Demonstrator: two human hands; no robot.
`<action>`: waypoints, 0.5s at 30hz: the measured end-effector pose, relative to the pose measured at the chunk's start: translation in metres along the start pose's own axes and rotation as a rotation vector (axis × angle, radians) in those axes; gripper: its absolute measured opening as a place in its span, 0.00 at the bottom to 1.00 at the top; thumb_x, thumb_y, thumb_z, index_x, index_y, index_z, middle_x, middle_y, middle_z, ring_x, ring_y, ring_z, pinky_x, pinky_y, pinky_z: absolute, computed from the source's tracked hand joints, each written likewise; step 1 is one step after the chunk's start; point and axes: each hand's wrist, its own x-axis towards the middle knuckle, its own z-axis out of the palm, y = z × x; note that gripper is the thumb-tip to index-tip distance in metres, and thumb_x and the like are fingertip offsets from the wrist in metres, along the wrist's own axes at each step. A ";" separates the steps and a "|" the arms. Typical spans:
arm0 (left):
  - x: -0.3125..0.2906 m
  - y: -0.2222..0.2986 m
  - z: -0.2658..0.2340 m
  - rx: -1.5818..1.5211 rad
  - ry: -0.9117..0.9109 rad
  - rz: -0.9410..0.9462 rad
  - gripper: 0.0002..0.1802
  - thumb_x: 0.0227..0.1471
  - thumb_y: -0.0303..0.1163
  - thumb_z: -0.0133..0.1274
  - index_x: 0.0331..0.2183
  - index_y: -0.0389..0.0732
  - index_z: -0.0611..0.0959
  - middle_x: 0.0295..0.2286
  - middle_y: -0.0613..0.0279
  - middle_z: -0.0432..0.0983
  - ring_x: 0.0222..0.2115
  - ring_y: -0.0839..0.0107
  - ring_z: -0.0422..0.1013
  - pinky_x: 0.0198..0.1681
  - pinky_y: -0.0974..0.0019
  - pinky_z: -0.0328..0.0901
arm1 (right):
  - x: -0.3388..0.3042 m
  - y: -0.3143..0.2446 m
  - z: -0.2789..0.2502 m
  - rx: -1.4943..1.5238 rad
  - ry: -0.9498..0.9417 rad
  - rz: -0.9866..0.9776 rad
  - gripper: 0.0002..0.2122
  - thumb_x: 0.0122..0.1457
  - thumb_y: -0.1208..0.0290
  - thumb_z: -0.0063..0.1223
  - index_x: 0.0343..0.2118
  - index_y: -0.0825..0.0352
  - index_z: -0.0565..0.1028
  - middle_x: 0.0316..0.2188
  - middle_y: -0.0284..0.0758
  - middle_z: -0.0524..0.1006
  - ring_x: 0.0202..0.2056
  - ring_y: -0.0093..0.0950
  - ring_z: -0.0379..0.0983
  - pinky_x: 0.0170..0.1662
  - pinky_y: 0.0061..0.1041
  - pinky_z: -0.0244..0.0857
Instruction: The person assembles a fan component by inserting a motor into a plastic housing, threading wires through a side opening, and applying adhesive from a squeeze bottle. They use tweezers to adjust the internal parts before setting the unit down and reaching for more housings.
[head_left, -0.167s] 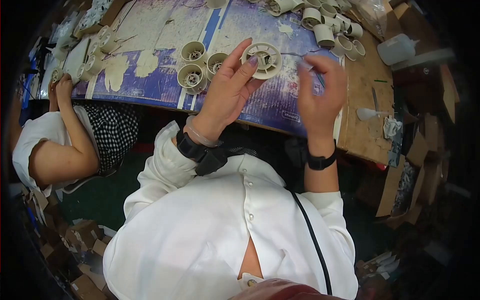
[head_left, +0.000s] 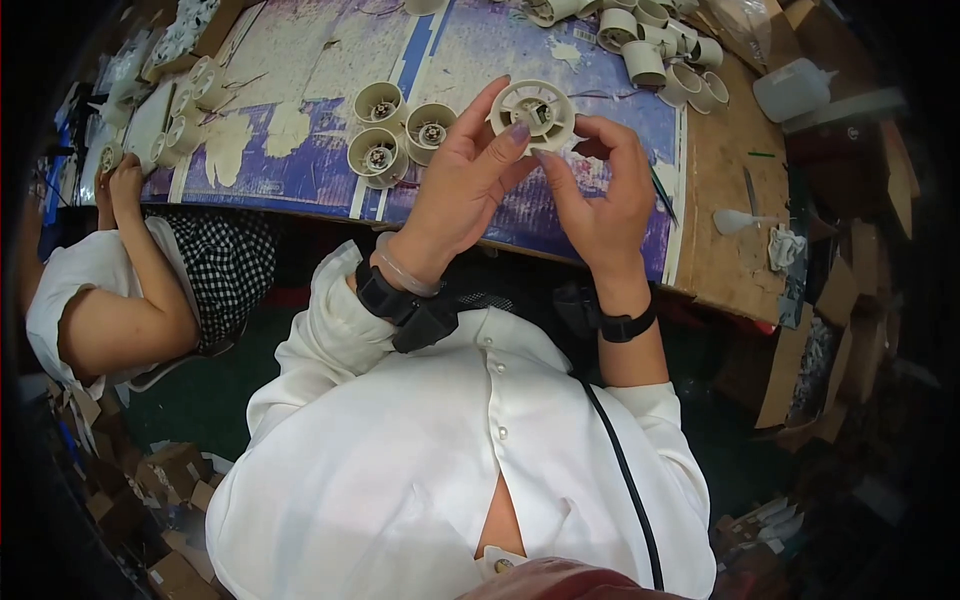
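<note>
Positioning step, I judge: left hand (head_left: 468, 178) pinches cream spoked part (head_left: 532, 117); right hand (head_left: 606, 200) half-curled at rim, contact unclear; next move needs steadiness.

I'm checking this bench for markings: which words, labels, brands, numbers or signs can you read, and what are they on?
None can be quoted from this picture.
Table covering: small pale print near its front edge, too small to read.
Barcode-like patch toward the covering's far side: too small to read.
Cream round part in the left hand: no lettering can be made out.
</note>
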 end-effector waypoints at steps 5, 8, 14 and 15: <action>-0.002 0.001 -0.003 -0.051 -0.030 -0.087 0.29 0.61 0.36 0.49 0.58 0.38 0.57 0.49 0.55 0.67 0.49 0.67 0.69 0.52 0.58 0.69 | 0.004 0.005 -0.012 0.096 -0.062 0.061 0.13 0.52 0.78 0.60 0.41 0.69 0.74 0.35 0.36 0.77 0.34 0.27 0.74 0.40 0.23 0.67; -0.003 -0.001 -0.007 -0.080 -0.044 -0.149 0.27 0.61 0.38 0.49 0.54 0.38 0.58 0.49 0.54 0.67 0.48 0.66 0.70 0.52 0.57 0.69 | 0.002 0.008 -0.017 0.144 -0.103 0.077 0.13 0.52 0.79 0.59 0.42 0.69 0.75 0.37 0.37 0.77 0.36 0.27 0.75 0.41 0.23 0.68; -0.007 -0.005 -0.008 0.018 -0.053 -0.156 0.24 0.61 0.39 0.48 0.50 0.39 0.57 0.47 0.52 0.67 0.47 0.65 0.71 0.51 0.56 0.69 | -0.002 0.013 -0.020 0.127 -0.164 0.073 0.14 0.51 0.79 0.60 0.42 0.67 0.76 0.40 0.39 0.78 0.39 0.29 0.76 0.43 0.24 0.68; -0.007 -0.006 -0.009 0.018 -0.051 -0.155 0.24 0.61 0.39 0.48 0.50 0.39 0.57 0.47 0.52 0.67 0.47 0.65 0.71 0.51 0.56 0.69 | -0.002 0.014 -0.020 0.129 -0.165 0.073 0.14 0.51 0.79 0.60 0.42 0.67 0.76 0.40 0.39 0.78 0.39 0.29 0.76 0.43 0.24 0.68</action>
